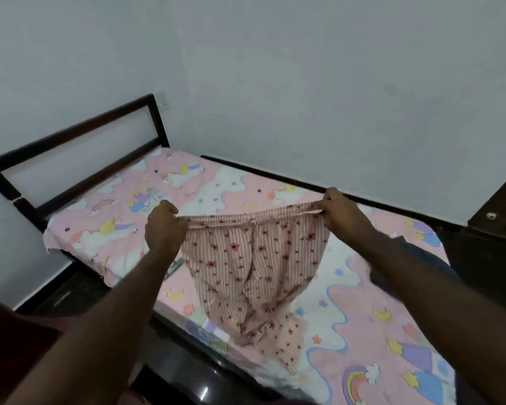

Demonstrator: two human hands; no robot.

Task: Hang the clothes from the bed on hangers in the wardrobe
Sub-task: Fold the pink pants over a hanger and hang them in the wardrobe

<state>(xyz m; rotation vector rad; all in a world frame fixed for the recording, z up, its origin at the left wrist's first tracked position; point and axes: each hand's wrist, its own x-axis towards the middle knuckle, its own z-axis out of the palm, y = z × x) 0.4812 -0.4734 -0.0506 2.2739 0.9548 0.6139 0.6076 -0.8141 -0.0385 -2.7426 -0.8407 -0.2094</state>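
Striped star-print pyjama bottoms point(254, 258) are up off the bed, waistband stretched flat btw both hands, legs hanging w/ the hems bunched on the unicorn sheet point(362, 302) by the near edge. I've got the left hand point(164, 229) curled in a fist round the waistband's left end. The right hand point(339, 213) pinches the right end, thumb and fingers closed on the elastic. Step in hand, I reckon: pick-up and straighten, nothing hung yet. Next needs a hanger (none in view) and a turn to the wardrobe, maybe the dark wood unit point(497, 200) at right, can't confirm. Another dark garment point(433, 252) lies on the bed just past my right forearm.
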